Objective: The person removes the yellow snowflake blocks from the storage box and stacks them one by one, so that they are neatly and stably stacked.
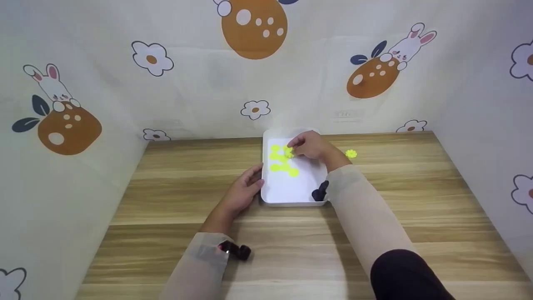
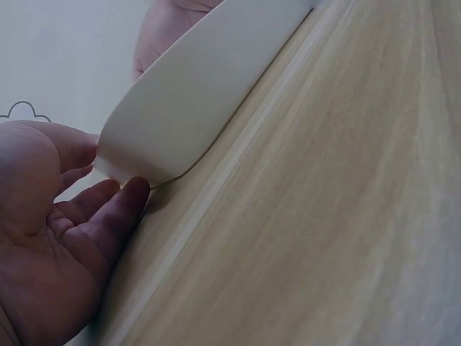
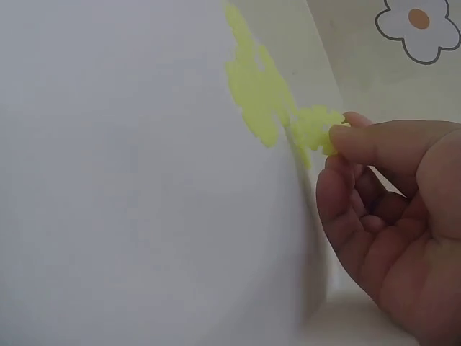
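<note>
The yellow flower is in the right hand, its edge pinched between thumb and finger, over the white tray. It looks light and bendy, so a soft edge pinch should do. Left of that grip, the left hand, loosely spread, touches the tray's side.

My two remote forearms angled inward toward each other, my left hand the nearer, its fingers bent, my right hand farther forward, thumb and fingertip pinching, other fingers curled
</note>
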`<move>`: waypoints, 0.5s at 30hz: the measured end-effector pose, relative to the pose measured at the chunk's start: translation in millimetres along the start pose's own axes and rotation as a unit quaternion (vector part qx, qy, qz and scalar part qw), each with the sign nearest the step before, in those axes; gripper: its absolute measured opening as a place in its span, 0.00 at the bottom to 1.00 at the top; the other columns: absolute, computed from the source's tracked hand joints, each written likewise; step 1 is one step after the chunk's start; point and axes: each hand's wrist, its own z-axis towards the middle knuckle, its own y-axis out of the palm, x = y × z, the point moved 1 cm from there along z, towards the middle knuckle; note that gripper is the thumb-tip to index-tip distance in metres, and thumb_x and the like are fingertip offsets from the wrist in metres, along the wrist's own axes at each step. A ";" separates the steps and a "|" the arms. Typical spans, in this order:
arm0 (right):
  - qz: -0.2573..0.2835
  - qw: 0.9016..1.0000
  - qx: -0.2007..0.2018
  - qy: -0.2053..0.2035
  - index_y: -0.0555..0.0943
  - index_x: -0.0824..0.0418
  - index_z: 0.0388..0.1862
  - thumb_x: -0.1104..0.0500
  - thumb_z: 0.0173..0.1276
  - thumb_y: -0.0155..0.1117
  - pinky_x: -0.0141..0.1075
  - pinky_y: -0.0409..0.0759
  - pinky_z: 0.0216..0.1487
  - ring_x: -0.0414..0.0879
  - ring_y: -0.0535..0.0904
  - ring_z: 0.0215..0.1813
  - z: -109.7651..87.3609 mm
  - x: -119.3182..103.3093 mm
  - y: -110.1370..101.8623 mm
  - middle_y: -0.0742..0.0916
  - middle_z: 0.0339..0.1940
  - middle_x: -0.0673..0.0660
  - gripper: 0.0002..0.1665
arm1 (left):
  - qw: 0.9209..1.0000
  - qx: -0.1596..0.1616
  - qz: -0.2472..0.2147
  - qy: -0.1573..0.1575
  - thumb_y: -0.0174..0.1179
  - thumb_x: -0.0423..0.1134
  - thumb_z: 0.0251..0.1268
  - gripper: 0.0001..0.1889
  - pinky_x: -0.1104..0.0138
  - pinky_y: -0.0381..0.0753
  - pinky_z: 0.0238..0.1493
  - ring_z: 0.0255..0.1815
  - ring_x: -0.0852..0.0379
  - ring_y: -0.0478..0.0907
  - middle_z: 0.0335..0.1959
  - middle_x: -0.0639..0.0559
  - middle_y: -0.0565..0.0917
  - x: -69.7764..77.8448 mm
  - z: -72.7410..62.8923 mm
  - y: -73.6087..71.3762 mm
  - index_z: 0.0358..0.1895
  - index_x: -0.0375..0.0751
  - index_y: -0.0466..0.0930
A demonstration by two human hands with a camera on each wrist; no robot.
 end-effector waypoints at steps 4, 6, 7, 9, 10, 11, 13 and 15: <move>0.069 0.998 0.002 0.006 0.87 0.54 0.49 0.60 0.68 0.66 0.37 0.84 0.55 0.49 0.82 0.49 -2.3 -4.8 -3.7 0.86 0.48 0.54 0.11 | 1.000 -0.001 -0.004 0.001 0.54 0.36 0.76 0.29 0.56 0.65 0.78 0.78 0.49 0.63 0.77 0.45 0.65 0.6 0.0 0.6 0.77 0.46 0.61; 0.098 0.995 0.003 0.011 0.87 0.53 0.49 0.59 0.69 0.67 0.38 0.85 0.57 0.50 0.82 0.51 -4.8 -8.6 -6.6 0.86 0.49 0.54 0.11 | 1.000 0.001 -0.007 -0.001 0.53 0.36 0.76 0.29 0.56 0.65 0.78 0.78 0.49 0.63 0.77 0.45 0.66 0.8 -0.2 1.1 0.77 0.46 0.61; 0.112 0.994 0.003 0.011 0.87 0.53 0.49 0.59 0.69 0.67 0.39 0.85 0.58 0.51 0.83 0.52 -6.4 -10.6 -8.3 0.85 0.49 0.55 0.11 | 1.000 0.002 -0.008 -0.002 0.53 0.35 0.76 0.29 0.56 0.65 0.78 0.78 0.49 0.64 0.77 0.45 0.66 1.0 -0.2 1.2 0.77 0.46 0.61; 0.132 0.991 0.006 0.010 0.86 0.53 0.49 0.59 0.69 0.67 0.41 0.84 0.60 0.55 0.82 0.55 -10.1 -14.3 -12.2 0.85 0.50 0.56 0.11 | 1.000 0.004 -0.010 -0.002 0.53 0.35 0.76 0.29 0.56 0.65 0.78 0.78 0.49 0.64 0.77 0.45 0.66 1.2 -0.1 1.5 0.77 0.46 0.61; 0.142 0.990 0.008 0.008 0.86 0.52 0.49 0.59 0.69 0.67 0.43 0.84 0.62 0.57 0.82 0.57 -12.7 -16.4 -14.3 0.85 0.50 0.57 0.10 | 1.000 0.004 -0.009 -0.002 0.53 0.35 0.76 0.29 0.56 0.65 0.78 0.78 0.49 0.64 0.77 0.45 0.66 1.3 -0.2 1.5 0.77 0.46 0.61; 0.149 0.989 0.011 0.005 0.86 0.52 0.49 0.58 0.69 0.67 0.45 0.83 0.63 0.58 0.82 0.58 -15.2 -17.9 -16.6 0.84 0.50 0.57 0.10 | 1.000 0.004 -0.008 -0.003 0.53 0.35 0.76 0.29 0.56 0.66 0.78 0.78 0.49 0.64 0.77 0.46 0.66 1.3 0.0 1.5 0.77 0.46 0.61; 0.158 0.987 0.019 -0.004 0.86 0.53 0.49 0.58 0.70 0.67 0.47 0.82 0.64 0.61 0.81 0.60 -19.9 -20.0 -21.3 0.83 0.51 0.58 0.11 | 1.000 0.003 -0.005 -0.002 0.53 0.35 0.76 0.29 0.56 0.65 0.78 0.78 0.49 0.64 0.77 0.46 0.66 1.3 0.3 1.3 0.77 0.46 0.60; 0.161 0.986 0.034 -0.016 0.85 0.53 0.50 0.57 0.70 0.67 0.46 0.83 0.64 0.60 0.82 0.59 -24.9 -20.9 -26.3 0.84 0.51 0.57 0.11 | 1.000 0.003 0.001 -0.004 0.53 0.35 0.76 0.29 0.56 0.65 0.78 0.78 0.50 0.63 0.78 0.47 0.65 1.3 0.6 1.1 0.77 0.47 0.60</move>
